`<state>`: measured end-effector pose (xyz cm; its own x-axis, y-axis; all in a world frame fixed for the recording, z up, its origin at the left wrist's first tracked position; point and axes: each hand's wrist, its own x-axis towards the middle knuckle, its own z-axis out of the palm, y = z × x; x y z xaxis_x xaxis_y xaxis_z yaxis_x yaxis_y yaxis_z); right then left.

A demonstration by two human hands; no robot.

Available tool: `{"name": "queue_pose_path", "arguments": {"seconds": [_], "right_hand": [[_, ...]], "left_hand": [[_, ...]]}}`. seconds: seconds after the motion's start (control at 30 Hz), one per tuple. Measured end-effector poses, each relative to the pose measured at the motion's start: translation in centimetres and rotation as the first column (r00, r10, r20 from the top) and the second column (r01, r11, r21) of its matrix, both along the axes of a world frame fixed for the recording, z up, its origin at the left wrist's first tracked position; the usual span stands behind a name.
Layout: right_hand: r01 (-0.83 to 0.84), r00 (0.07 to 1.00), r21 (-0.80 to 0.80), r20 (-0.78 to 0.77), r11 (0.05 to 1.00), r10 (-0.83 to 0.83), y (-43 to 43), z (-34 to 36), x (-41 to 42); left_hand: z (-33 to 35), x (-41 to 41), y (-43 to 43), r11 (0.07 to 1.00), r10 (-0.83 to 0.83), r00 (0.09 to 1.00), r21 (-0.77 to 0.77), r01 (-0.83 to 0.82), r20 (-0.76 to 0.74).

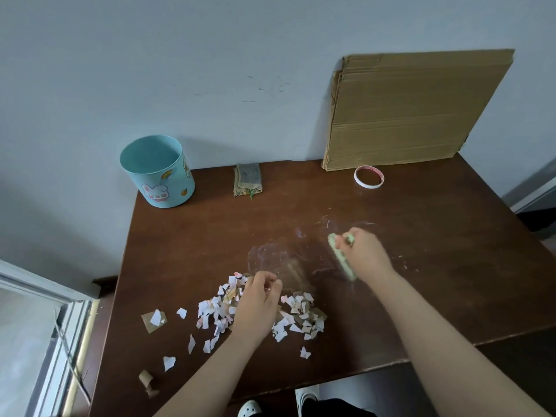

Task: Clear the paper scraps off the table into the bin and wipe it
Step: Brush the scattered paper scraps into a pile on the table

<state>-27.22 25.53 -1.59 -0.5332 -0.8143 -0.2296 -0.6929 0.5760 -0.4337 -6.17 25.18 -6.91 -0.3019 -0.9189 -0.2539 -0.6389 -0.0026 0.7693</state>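
A pile of torn white and brown paper scraps (298,314) lies on the near middle of the brown table (436,266). My left hand (258,305) rests in the pile with its fingers curled over scraps. My right hand (364,254) grips a pale green brush (341,257), blurred, to the right of the pile and low over the table. A light blue bin (158,171) with a rabbit picture stands upright at the far left corner. A folded greyish cloth (247,179) lies by the wall.
A sheet of cardboard (412,109) leans on the wall at the back right, with a roll of tape (369,176) in front of it. Stray scraps and a brown curl (146,379) lie near the front left edge. White smears mark the table's middle.
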Motion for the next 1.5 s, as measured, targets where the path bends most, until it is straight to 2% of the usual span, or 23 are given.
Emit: {"name": "queue_pose_path", "arguments": {"seconds": [0.07,0.1,0.23,0.3,0.4,0.53,0.6,0.67,0.77,0.83,0.9,1.0,1.07,1.13,1.23,1.33,1.43,1.5], "right_hand": [[0.081,0.994,0.018,-0.068,0.997,-0.08,0.3,-0.3,-1.7],[0.08,0.996,0.035,-0.052,0.996,-0.079,0.4,-1.0,-1.7],[-0.129,0.984,0.077,0.129,0.989,0.119,0.6,-2.9,2.7],[-0.192,0.972,0.017,0.144,0.981,0.188,0.6,-2.4,3.6],[-0.098,0.989,-0.047,0.102,0.994,0.103,0.7,-0.4,1.1],[0.128,0.99,-0.009,-0.059,0.992,-0.128,1.8,0.0,-4.3],[0.147,0.989,0.036,-0.04,0.988,-0.145,2.1,-1.1,-4.4],[0.066,0.996,0.052,0.052,0.996,-0.069,2.0,-1.9,-2.3],[-0.138,0.975,0.009,0.176,0.99,0.134,1.6,-2.4,1.5],[-0.174,0.962,-0.022,0.208,0.984,0.175,1.4,-1.9,1.9],[-0.084,0.98,-0.011,0.178,0.996,0.085,1.3,-0.9,0.5],[0.089,0.996,0.026,-0.034,0.996,-0.088,1.8,0.5,-2.8],[0.122,0.989,0.083,-0.095,0.989,-0.114,2.1,0.2,-3.7],[0.08,0.997,0.088,-0.006,0.993,-0.079,1.9,-0.7,-2.1],[-0.105,0.987,0.061,0.132,0.993,0.096,1.3,-2.2,2.2],[-0.208,0.966,0.015,0.159,0.978,0.203,0.3,-2.4,4.5],[-0.132,0.982,-0.016,0.137,0.991,0.133,-0.1,-1.7,2.4],[-0.037,0.998,-0.019,0.044,0.999,0.038,0.4,-1.1,-0.1]], "left_hand": [[-0.3,-0.2,0.1,1.0,-0.002,1.0,0.007,0.002,0.0],[-0.4,-0.3,0.2,1.0,-0.004,1.0,0.012,0.004,-0.001],[-0.5,-0.8,0.3,1.0,-0.015,1.0,0.02,0.015,0.005],[-0.3,-1.1,0.2,1.0,-0.022,1.0,0.016,0.022,0.021],[0.0,-1.2,0.1,1.0,-0.025,0.999,0.01,0.024,0.023],[0.2,-2.0,0.2,0.999,-0.032,0.999,0.018,0.032,0.004],[0.1,-2.6,0.3,0.999,-0.045,0.999,0.023,0.045,-0.002],[0.1,-3.0,0.5,0.998,-0.057,0.998,0.025,0.057,-0.006],[0.2,-3.2,0.4,0.997,-0.077,0.997,0.026,0.076,0.01],[0.3,-3.4,0.3,0.996,-0.082,0.997,0.027,0.081,0.017],[0.5,-3.5,0.1,0.996,-0.081,0.997,0.025,0.081,0.011],[0.6,-3.4,0.0,0.997,-0.072,0.997,0.027,0.072,0.006],[0.4,-3.2,0.0,0.998,-0.059,0.998,0.033,0.058,0.01],[0.3,-3.0,0.1,0.999,-0.038,0.999,0.038,0.038,0.009],[0.1,-2.6,0.1,0.999,-0.019,1.0,0.036,0.018,0.024],[-0.2,-2.1,-0.1,1.0,-0.007,0.999,0.024,0.006,0.033],[-0.1,-1.8,-0.3,1.0,0.009,1.0,0.024,-0.009,0.02],[-0.3,-1.6,-0.3,1.0,0.015,1.0,0.02,-0.016,0.018]]}}
